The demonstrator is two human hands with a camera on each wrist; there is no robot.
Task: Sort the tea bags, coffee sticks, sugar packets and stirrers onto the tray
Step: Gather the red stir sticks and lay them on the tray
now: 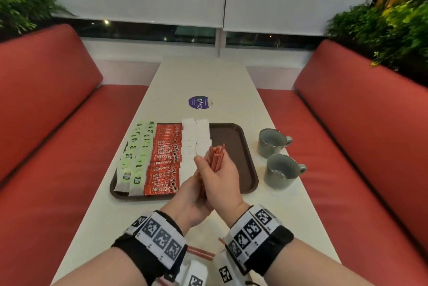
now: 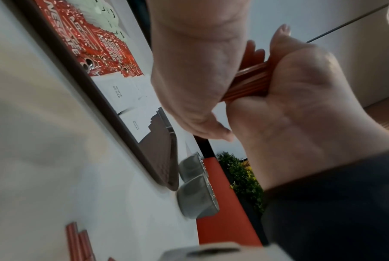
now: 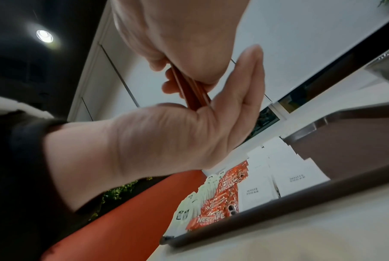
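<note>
A bundle of thin red stirrers (image 1: pixel 215 158) is held upright above the near edge of the tray, its top ends fanning slightly. They are slim, ribbed, straw-like sticks, all one dull red. Both hands are on the bundle: the right hand (image 1: pixel 222 182) is wrapped round its upper part, while the left hand (image 1: pixel 193 195) cups the lower end from beneath, with fingers (image 3: pixel 168 86) curling round the far side in the right wrist view.

Below them the dark brown tray (image 1: pixel 240 144) lies on the tabletop (image 1: pixel 203 77). Its left side holds pale green tea bags (image 1: pixel 135 158) in two overlapping rows; next come red Nescafe coffee sticks (image 1: pixel 165 158), then white sugar packets (image 1: pixel 195 135) printed "WHITE SUGAR". The right-hand strip of the tray is bare brown.

A few more red stirrers (image 1: pixel 200 253) lie on the tabletop close to the person, between the wrists. Two grey mugs (image 1: pixel 274 142) stand just right of the tray, one behind the other. A round purple sticker (image 1: pixel 199 102) sits further up the tabletop, and red padded benches (image 1: pixel 361 128) run along both sides.
</note>
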